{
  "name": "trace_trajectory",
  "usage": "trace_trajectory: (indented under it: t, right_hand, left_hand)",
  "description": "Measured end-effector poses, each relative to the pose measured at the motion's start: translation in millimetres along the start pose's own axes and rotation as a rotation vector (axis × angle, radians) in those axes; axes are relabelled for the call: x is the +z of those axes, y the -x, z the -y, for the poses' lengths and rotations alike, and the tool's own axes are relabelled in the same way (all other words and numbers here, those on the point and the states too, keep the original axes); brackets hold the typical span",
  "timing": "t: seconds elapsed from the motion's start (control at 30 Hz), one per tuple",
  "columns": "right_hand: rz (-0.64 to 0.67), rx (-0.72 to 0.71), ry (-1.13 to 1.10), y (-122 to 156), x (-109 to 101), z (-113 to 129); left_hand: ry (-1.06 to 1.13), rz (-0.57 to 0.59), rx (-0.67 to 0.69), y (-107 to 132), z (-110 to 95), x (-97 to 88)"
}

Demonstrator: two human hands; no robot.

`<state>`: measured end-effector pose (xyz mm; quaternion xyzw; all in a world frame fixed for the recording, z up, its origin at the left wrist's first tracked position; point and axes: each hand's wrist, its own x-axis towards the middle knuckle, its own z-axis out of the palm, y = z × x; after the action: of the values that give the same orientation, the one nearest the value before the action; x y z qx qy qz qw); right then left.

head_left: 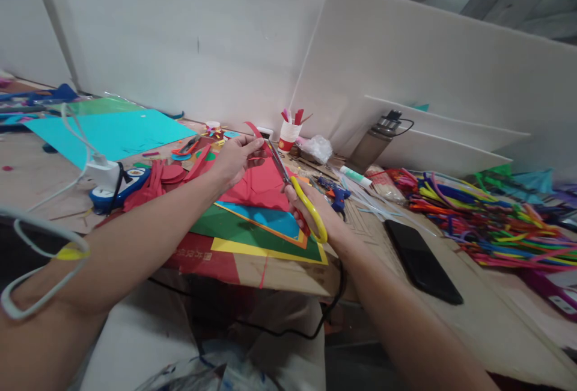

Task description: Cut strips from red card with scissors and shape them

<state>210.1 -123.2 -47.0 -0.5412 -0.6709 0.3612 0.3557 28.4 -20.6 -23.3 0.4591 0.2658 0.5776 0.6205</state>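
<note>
In my left hand [242,157] a narrow red paper strip [253,129] is pinched, its free end curling up and to the left. My right hand [303,200] grips a pair of scissors [311,209] with yellow and red handles. The blades point up and left, close by the strip and the left fingertips; whether they touch the paper I cannot make out. Below both hands lie red paper sheets [265,189] on top of blue, orange, green [234,231] and yellow sheets. Red strips and round red pieces [172,173] are heaped left of them.
A paper cup [289,136] with pens stands behind my hands. To the right are a bottle [372,145], a blue glue gun [339,194], a black phone [422,261] and many pipe cleaners [487,216]. A power strip [115,189] and turquoise sheet [115,132] lie left.
</note>
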Motion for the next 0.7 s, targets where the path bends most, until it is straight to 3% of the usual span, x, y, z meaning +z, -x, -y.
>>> trace_trajectory:
  t: [0.7]
  right_hand:
    - [-0.03,-0.036,0.039,-2.2,1.3,-4.1]
  left_hand:
    - [-0.03,-0.017,0.063,2.6,5.4,1.7]
